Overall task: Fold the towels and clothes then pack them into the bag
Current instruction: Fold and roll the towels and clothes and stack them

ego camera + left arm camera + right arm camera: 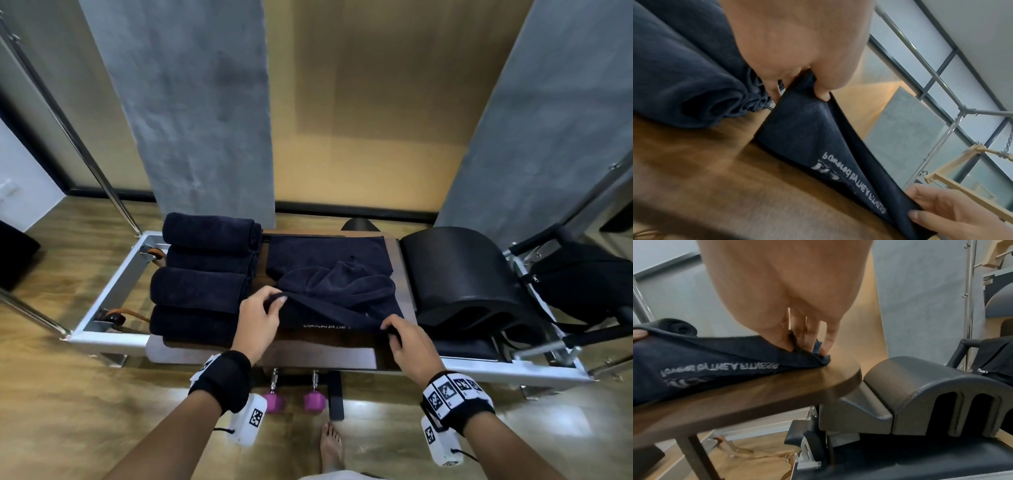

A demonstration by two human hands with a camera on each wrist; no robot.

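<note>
Both hands are on the loose towel [337,291] here, each clamped on one corner of its near hem. The left hand [258,317] pinches its corner between thumb and fingers, lifted just off the board [260,353]; the right hand [406,337] pinches the other corner low, near the board's right edge. The hem runs taut between them, printed lettering showing just behind it, while the far half is bunched up on top of a flat dark cloth [325,248].

Four rolled towels [202,272] sit in a row to the left, touching one another. The bag [582,281] looks to be the black thing at far right beyond the arched pad [459,274], though it's partly hidden.

To do this fold well, I'd say: hold both corners level, keep the hem tight, shake out that bunched middle before laying it flat. Match corner to corner, then smooth outward so no crease gets trapped in the roll.
</note>
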